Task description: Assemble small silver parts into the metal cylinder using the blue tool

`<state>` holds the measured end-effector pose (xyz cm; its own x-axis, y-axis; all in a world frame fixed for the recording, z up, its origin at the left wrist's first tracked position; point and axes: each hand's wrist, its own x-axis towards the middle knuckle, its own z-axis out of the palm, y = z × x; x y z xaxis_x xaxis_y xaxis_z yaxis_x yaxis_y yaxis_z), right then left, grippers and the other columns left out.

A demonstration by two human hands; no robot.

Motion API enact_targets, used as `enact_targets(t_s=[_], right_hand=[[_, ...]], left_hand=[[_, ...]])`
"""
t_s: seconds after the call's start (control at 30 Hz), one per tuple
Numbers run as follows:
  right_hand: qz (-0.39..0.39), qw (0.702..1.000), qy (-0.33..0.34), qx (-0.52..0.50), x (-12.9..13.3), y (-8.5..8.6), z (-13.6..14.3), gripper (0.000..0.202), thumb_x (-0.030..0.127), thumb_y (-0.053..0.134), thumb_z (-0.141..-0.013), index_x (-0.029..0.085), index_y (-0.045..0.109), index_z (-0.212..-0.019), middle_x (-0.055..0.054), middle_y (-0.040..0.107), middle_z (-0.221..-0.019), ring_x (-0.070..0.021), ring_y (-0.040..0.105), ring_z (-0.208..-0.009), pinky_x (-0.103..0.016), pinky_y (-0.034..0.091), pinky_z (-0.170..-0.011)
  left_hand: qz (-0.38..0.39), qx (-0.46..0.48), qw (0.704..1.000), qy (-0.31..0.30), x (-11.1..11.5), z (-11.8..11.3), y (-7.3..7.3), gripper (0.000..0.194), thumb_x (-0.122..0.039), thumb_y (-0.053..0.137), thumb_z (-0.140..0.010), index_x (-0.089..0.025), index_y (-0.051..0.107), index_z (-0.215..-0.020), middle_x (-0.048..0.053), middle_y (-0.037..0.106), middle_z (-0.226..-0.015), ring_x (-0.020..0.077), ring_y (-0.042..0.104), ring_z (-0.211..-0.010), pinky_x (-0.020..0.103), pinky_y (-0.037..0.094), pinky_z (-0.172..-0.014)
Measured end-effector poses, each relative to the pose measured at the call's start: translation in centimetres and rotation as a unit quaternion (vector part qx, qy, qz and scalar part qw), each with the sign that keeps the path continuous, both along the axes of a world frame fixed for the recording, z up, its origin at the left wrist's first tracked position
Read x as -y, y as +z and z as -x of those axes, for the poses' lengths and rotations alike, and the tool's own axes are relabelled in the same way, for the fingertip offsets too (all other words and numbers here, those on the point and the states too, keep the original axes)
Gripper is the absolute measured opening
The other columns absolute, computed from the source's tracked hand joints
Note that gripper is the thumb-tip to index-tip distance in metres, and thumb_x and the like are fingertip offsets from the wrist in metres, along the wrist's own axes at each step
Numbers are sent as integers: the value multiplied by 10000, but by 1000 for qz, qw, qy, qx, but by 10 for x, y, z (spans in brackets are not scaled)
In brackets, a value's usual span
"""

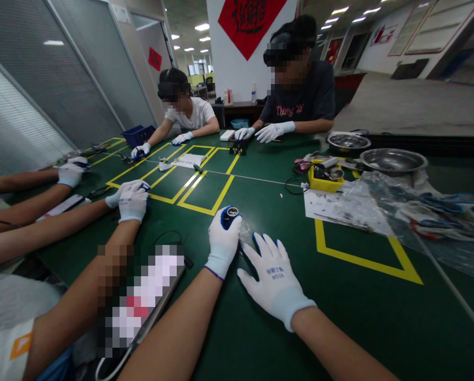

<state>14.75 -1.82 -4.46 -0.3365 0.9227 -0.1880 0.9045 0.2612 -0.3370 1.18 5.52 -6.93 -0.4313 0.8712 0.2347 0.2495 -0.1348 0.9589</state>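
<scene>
In a white glove with blue fingertips, my left hand [224,235] is closed around a small round part with a silver ring-shaped rim [232,212] and a dark body. The ring faces up between thumb and fingers; most of the part is hidden by the glove. My right hand [269,275], gloved alike, lies palm down on the green tabletop [284,214] with its fingers spread and nothing visible in them. Between the two hands are a crumpled bit of clear plastic [245,229] and a tiny metal piece [240,253], too small to name.
To the right stand a yellow bin [326,183] of parts, metal bowls [393,160], clear plastic sheeting [383,196] and bundled cables [447,217]. A phone [149,296] with a cable lies left of my left forearm. Co-workers' gloved hands [131,198] work at the left and across the table.
</scene>
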Motion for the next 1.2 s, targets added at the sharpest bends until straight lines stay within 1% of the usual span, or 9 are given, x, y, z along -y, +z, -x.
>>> enact_targets(t_s=[0.17,0.3,0.37,0.47,0.67,0.73,0.9,1.07,1.2], right_hand=[[6,1000,4,0,0,3,0,660,548,482,-987,299,425,-1597,-88,200,-1742,-367,114,-1611,-617,33,-1284],[0,1000,-12,-5,1,2,0,739,527,485,-986,234,318,-1644,-102,213,-1736,-360,144,-1608,-604,59,-1294],[-3,1000,-21,-11,2,1,0,722,524,478,-991,218,350,-1633,-102,230,-1731,-362,153,-1606,-605,72,-1296],[-8,1000,-21,-16,2,-1,-1,651,516,488,-991,243,460,-1581,-94,254,-1726,-366,161,-1605,-612,79,-1293],[-11,1000,-21,-20,3,-1,-1,578,493,505,-991,276,543,-1525,-97,292,-1715,-336,190,-1603,-566,48,-1301],[-12,1000,-18,-21,3,-1,-1,580,499,485,-998,275,537,-1530,-92,298,-1714,-332,186,-1604,-559,37,-1303],[1,1000,-20,-20,2,-1,-2,675,534,455,-997,245,413,-1606,-90,251,-1730,-335,156,-1610,-563,29,-1302],[7,1000,-4,-28,-1,-2,-2,670,579,490,-972,286,464,-1574,-66,212,-1745,-337,110,-1617,-561,-12,-1296],[3,999,-6,-37,-1,-4,-4,656,582,510,-968,300,483,-1559,-79,225,-1740,-346,126,-1614,-585,15,-1289]], left_hand=[[-1,0,1000,-5,0,-1,1,261,-195,734,-813,-160,735,-1072,102,777,-1069,243,725,-1008,398,553,-982],[2,-10,1000,-1,1,0,2,263,-194,740,-809,-170,737,-1070,94,778,-1062,244,724,-1013,405,548,-990],[1,-10,1000,-2,1,0,3,259,-194,741,-809,-173,737,-1067,94,779,-1058,245,726,-1009,406,552,-986],[1,-4,1000,-4,1,-1,3,259,-191,741,-808,-172,735,-1066,98,779,-1064,247,731,-1008,404,558,-979],[-3,-1,1000,-10,-1,-1,3,258,-179,741,-804,-173,733,-1062,95,782,-1066,244,732,-1010,394,558,-983],[-4,-2,1000,-11,-1,-1,3,255,-182,737,-807,-173,732,-1061,94,781,-1063,241,731,-1005,393,559,-979],[-6,-2,1000,-13,0,-1,3,239,-197,734,-809,-165,728,-1046,99,778,-1045,243,726,-984,398,560,-966],[-5,-6,1000,-13,-1,-1,1,267,-212,734,-808,-165,724,-1071,102,776,-1077,244,724,-1012,401,550,-986],[-7,-4,1000,-14,-1,-1,2,259,-219,732,-810,-166,725,-1063,99,776,-1068,242,723,-1012,399,549,-987]])
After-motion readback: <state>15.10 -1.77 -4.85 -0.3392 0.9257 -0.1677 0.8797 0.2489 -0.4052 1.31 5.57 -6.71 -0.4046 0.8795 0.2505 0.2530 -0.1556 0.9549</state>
